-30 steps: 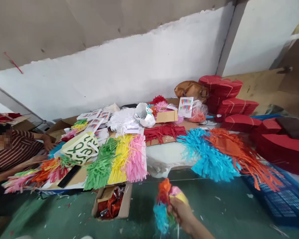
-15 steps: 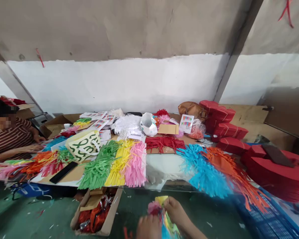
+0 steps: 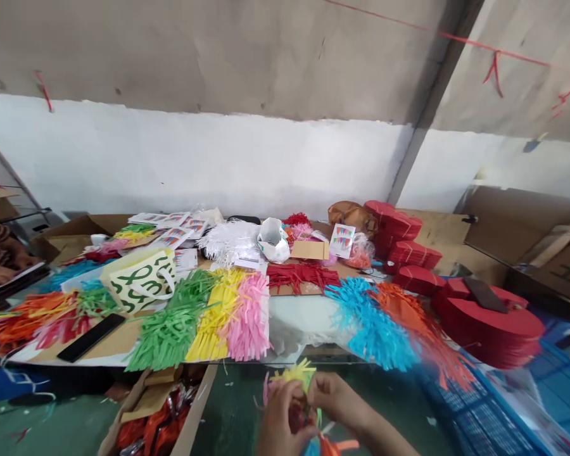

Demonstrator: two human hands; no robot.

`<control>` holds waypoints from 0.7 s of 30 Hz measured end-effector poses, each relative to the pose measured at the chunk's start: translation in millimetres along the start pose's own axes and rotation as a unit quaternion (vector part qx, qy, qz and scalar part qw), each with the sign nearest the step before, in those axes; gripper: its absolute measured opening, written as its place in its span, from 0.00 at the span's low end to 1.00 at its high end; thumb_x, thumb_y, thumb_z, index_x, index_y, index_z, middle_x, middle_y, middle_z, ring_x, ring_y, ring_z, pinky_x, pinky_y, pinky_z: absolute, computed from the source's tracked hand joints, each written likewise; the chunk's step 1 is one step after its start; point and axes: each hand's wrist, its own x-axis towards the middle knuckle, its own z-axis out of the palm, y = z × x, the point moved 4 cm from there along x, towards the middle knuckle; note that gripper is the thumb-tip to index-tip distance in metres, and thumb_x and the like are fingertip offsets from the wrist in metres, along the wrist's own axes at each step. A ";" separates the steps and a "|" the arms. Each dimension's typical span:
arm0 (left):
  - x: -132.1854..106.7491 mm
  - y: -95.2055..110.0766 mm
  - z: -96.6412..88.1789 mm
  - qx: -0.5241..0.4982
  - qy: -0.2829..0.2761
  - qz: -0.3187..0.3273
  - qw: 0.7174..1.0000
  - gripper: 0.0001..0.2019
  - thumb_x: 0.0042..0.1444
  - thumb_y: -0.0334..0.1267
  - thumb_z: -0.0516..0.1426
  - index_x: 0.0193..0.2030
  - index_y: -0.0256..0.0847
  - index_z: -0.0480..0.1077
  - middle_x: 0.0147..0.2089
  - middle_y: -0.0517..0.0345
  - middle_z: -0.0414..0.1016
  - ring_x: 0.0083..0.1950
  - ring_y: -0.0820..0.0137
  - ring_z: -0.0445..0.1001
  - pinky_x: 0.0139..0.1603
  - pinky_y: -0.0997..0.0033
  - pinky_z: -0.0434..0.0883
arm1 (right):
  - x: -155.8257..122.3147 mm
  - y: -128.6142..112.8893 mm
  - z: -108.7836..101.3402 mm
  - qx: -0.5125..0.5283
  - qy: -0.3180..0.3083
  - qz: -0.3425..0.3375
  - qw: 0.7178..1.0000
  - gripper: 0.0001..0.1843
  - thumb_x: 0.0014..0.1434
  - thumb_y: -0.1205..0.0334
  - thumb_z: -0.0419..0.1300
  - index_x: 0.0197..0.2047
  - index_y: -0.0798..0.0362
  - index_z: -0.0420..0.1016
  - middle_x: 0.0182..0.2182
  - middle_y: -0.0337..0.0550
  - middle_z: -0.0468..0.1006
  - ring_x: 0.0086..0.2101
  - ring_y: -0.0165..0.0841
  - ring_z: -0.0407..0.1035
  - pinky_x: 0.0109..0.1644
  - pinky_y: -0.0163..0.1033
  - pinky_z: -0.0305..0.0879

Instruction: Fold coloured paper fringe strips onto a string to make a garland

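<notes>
At the bottom centre, my left hand (image 3: 281, 418) is curled around a bunch of coloured paper tassels (image 3: 302, 372). My right hand (image 3: 332, 396) pinches the same bunch from the right side. Yellow strips stick up above the fingers, while blue and orange ends hang below. The middle of the bunch is hidden by the fingers. Just beyond my hands, green fringe (image 3: 171, 329), yellow fringe (image 3: 212, 316) and pink fringe (image 3: 247, 320) lie side by side on the table. Blue fringe (image 3: 373, 329) and orange fringe (image 3: 420, 329) hang over the table edge to the right.
A cardboard box (image 3: 203, 405) with red and orange shiny pieces stands below the table. Stacked red paper shapes (image 3: 489, 329) sit at the right, above a blue crate (image 3: 494, 411). A phone (image 3: 90, 337) and printed bag (image 3: 140, 282) lie left. A co-worker's arm (image 3: 0, 272) shows far left.
The view has turned to the right. My left hand has risen beside my right and its curled fingers show more clearly. Yellow strips now stand up above the hands, and orange ends show below.
</notes>
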 end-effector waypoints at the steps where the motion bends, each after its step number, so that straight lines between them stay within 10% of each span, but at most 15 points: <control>1: 6.1 5.4 0.4 0.016 -0.009 0.004 1.000 0.29 0.39 0.31 0.65 0.53 0.45 0.70 0.45 0.52 0.79 0.54 0.55 0.74 0.57 0.52 0.70 | -2.1 -5.2 -0.6 0.006 -0.008 -0.012 1.000 0.13 0.43 0.58 0.68 0.23 0.55 0.68 0.19 0.36 0.74 0.21 0.27 0.67 0.27 0.32 0.57; 7: 26.0 36.3 -0.6 0.094 -0.136 0.066 0.984 0.03 0.51 0.34 0.58 0.31 0.45 0.73 0.28 0.61 0.76 0.32 0.67 0.75 0.57 0.51 0.67 | -8.1 -13.7 -8.3 0.041 0.019 -0.050 0.998 0.14 0.40 0.66 0.69 0.31 0.55 0.70 0.19 0.34 0.75 0.21 0.27 0.68 0.29 0.32 0.60; 13: 31.2 35.5 2.0 -0.038 -0.205 0.000 0.978 0.03 0.47 0.36 0.57 0.24 0.42 0.67 0.33 0.56 0.77 0.38 0.66 0.73 0.40 0.69 0.67 | -14.3 -20.1 -10.5 0.018 0.038 -0.076 0.996 0.12 0.43 0.60 0.67 0.29 0.56 0.70 0.18 0.35 0.73 0.18 0.24 0.62 0.22 0.29 0.49; 18: 27.1 35.1 13.3 -0.253 -0.324 -0.083 0.908 0.19 0.46 0.52 0.60 0.39 0.41 0.68 0.29 0.64 0.70 0.27 0.74 0.63 0.31 0.74 0.62 | -20.6 -23.1 -12.0 0.015 0.068 -0.078 0.994 0.15 0.45 0.54 0.68 0.30 0.56 0.70 0.17 0.33 0.71 0.17 0.22 0.54 0.21 0.30 0.42; 21: 37.7 42.9 0.8 -0.160 -0.314 -0.019 0.936 0.20 0.56 0.56 0.51 0.38 0.41 0.72 0.30 0.60 0.73 0.32 0.71 0.68 0.35 0.72 0.65 | -22.0 -19.6 -22.0 -0.016 0.069 -0.061 0.996 0.17 0.46 0.51 0.67 0.32 0.56 0.74 0.17 0.33 0.71 0.17 0.22 0.53 0.22 0.31 0.41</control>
